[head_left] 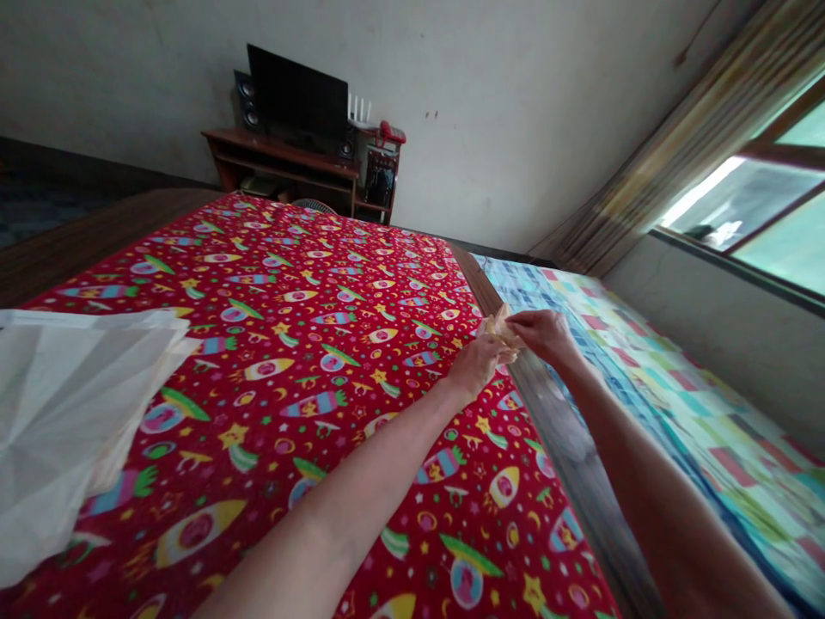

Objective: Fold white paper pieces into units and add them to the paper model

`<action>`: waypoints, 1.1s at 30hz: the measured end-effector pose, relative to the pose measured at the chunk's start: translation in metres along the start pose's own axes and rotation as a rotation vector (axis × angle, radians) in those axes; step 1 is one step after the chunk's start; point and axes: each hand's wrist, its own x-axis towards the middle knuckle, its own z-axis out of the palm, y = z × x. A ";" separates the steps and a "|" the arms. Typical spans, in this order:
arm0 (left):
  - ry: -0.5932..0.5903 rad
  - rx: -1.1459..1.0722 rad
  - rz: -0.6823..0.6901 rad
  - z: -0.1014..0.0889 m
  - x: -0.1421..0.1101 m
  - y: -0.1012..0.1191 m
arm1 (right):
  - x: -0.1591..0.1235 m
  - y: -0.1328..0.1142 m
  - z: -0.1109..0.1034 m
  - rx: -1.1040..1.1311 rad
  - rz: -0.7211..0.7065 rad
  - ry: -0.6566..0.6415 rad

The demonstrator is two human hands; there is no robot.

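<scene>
My left hand is closed on the near side of a small crumpled cream piece of thin material, which looks like cloth or paper. From the right, my right hand pinches the same piece with thumb and fingertips. Both hands are just above the right edge of a red cover printed with rockets, stars and planets. At the left lies a stack of folded, creased white sheets, apart from both hands.
A wooden rail runs between the red cover and a patchwork bedspread. Beyond the bed stands a brown desk with a black monitor, speakers and a red telephone. A curtained window is at right.
</scene>
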 end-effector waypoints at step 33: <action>-0.119 0.224 0.041 -0.008 -0.015 0.002 | -0.010 0.045 0.021 0.302 -0.004 0.041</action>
